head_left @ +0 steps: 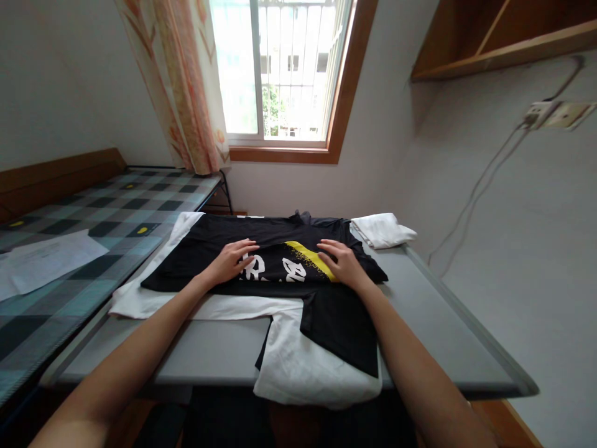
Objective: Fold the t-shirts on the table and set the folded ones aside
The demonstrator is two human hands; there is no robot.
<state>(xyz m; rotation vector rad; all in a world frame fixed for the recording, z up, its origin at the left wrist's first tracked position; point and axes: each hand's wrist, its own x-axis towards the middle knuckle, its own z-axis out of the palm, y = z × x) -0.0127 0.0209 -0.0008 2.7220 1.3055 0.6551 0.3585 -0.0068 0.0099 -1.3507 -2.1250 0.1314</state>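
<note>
A black T-shirt [186, 261] with white lettering and a yellow band lies spread sideways on a grey table [438, 311]. Beneath it, a white garment [317, 367] shows along the left and near sides, its sleeve hanging at the front edge. My left hand [234, 260] rests on the black shirt beside the white lettering, fingers extended. On the yellow band and the black cloth next to it lies my right hand [342, 262], fingers spread. Neither hand grips anything. A folded white cloth [385, 231] sits at the table's far right corner.
To the left stands a bed with a checked mattress [140, 205], papers [51, 261] on it. A curtain [186, 81] hangs by the barred window at the back. On the right wall are a wooden shelf [527, 50] and a socket [541, 114] with dangling cables.
</note>
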